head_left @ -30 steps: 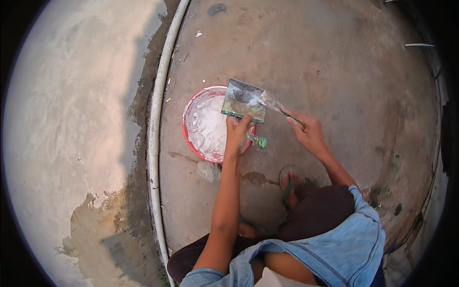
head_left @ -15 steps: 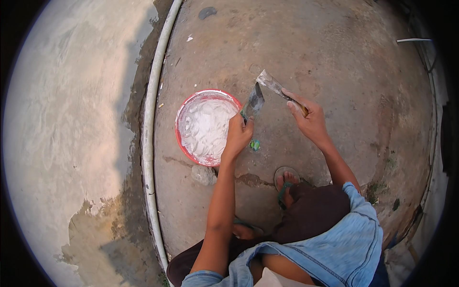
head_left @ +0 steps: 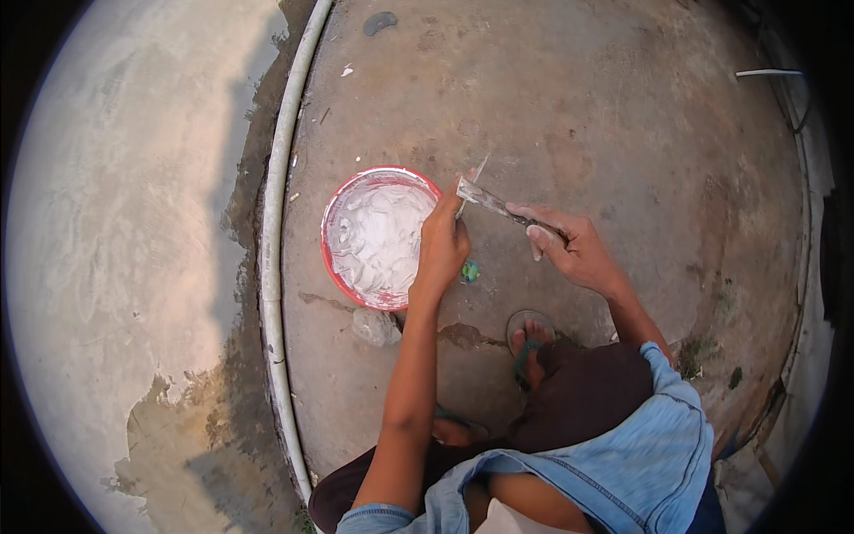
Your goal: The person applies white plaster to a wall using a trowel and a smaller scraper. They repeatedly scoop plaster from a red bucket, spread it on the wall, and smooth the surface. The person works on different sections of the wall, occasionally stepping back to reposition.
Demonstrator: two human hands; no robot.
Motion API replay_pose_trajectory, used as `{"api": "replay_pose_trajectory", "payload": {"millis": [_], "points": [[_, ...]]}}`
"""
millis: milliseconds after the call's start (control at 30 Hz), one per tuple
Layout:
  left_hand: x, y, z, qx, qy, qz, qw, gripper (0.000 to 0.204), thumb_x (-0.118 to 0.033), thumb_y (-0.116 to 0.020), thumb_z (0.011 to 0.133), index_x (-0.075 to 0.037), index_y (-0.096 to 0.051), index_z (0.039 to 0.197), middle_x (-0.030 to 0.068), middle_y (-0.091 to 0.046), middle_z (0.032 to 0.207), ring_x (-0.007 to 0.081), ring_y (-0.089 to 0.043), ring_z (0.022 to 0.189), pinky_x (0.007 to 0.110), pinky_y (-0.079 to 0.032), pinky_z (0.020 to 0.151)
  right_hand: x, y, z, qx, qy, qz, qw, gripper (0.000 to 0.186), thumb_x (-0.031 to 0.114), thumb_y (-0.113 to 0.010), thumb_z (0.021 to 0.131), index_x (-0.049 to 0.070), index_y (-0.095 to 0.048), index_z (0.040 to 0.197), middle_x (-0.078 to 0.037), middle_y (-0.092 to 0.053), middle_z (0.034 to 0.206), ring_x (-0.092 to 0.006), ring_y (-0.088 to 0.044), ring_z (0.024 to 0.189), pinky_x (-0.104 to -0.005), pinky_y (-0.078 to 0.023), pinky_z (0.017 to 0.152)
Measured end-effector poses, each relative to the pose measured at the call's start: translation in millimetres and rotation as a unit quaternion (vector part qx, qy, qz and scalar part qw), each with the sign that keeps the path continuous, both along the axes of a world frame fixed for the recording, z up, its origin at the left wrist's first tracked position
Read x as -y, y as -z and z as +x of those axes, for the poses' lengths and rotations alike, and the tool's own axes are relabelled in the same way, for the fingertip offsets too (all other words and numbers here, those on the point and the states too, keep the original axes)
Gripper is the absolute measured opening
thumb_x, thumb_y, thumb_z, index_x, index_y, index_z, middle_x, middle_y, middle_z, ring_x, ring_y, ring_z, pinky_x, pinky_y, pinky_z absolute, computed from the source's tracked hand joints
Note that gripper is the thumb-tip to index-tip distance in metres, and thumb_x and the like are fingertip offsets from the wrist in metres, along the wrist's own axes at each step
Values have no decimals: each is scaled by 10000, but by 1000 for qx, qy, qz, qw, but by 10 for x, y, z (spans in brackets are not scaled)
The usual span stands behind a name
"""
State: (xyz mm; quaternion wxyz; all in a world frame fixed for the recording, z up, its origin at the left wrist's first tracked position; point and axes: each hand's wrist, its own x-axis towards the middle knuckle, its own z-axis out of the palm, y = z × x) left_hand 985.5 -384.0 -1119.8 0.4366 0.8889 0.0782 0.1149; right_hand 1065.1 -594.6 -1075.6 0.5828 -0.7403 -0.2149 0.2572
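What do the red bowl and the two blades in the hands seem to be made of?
Red bowl: probably plastic, with a thin, evenly red rim; it holds white paste. Scraper blade in the right hand: likely metal, thin, flat, grey, paste-smeared. Blade in the left hand: seen edge-on, probably metal too.

One head-worn fisheye view looks almost straight down from above a crouching person, fairly close to the work. The picture is a circle with black corners, and straight lines bow near the rim: the white pipe (head_left: 276,258) curves from twelve o'clock down to seven. The person's forearms enter from six o'clock. The left hand (head_left: 442,249) and right hand (head_left: 569,251) sit just above centre, with the red bowl (head_left: 331,233) at about nine o'clock of them.
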Motion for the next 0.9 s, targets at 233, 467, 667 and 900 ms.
{"api": "replay_pose_trajectory", "payload": {"millis": [233,467,667,900], "points": [[-8,-131,24,-45,-19,83,995,765,162,-519,720,-167,-526,1410,190,-498,1435,383,-527,1269,434,-484,993,79,-14,87,12,32,-43,998,331,169,-590,968,148,-656,1291,-5,-484,622,-72,-452,588,-255,-403,566],[-145,-87,30,55,-43,272,960,660,147,-545,719,-139,-626,1309,124,-574,1373,321,-550,1255,432,-453,1035,169,67,195,49,81,-155,983,322,188,-574,976,135,-660,1282,14,-488,604,-64,-449,563,-264,-384,527],[-307,-127,74,97,-21,369,924,595,116,-567,737,-147,-659,1263,75,-599,1358,272,-551,1269,459,-402,1077,179,-91,61,-122,-51,-86,987,334,218,-561,989,155,-648,1305,17,-518,607,-48,-441,538,-255,-368,507],[-310,-180,69,112,-22,368,923,546,95,-574,754,-131,-670,1243,38,-611,1351,235,-554,1268,452,-391,1074,264,43,72,-120,-17,-66,990,342,221,-567,990,153,-633,1319,30,-536,644,-51,-482,565,-242,-376,505]]}}
